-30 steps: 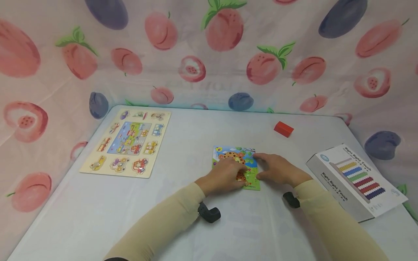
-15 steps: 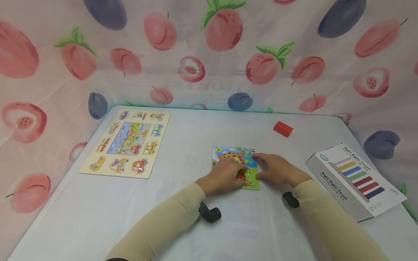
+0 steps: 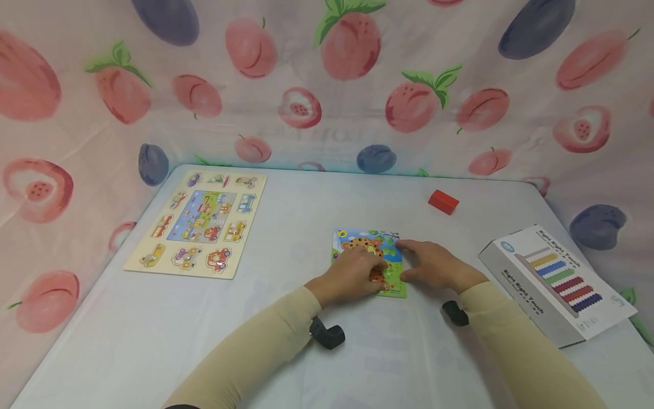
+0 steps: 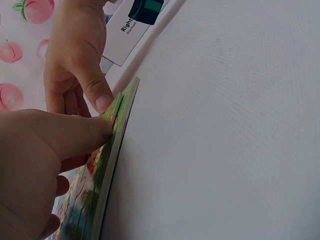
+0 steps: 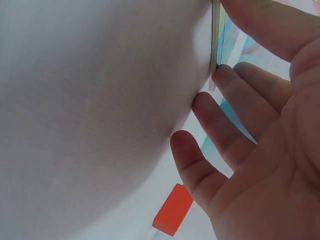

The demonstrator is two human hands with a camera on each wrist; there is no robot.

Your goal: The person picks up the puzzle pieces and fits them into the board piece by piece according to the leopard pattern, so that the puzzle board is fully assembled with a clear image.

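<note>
A small jigsaw puzzle [image 3: 394, 274] with a spotted cartoon animal on a green and blue picture lies in the middle of the table. My left hand [image 3: 351, 274] bends over its middle and left part, thumb and fingertips touching its surface. In the left wrist view, the straight thumb [image 4: 82, 132] rests on the puzzle near its lower edge; whether a piece is pinched under the fingers is hidden. At the puzzle's right edge, my right hand [image 3: 436, 264] has its thumb and fingers spread, touching the edge. The right wrist view shows the right fingers [image 5: 230, 135] relaxed and apart.
A wooden vehicle puzzle board [image 3: 240, 250] lies at the left. Behind and to the right sits a red block [image 3: 443, 202]. A white box [image 3: 546, 284] printed with colourful ridged strips is at the far right, near my right forearm. Fruit-patterned cloth hangs behind the table.
</note>
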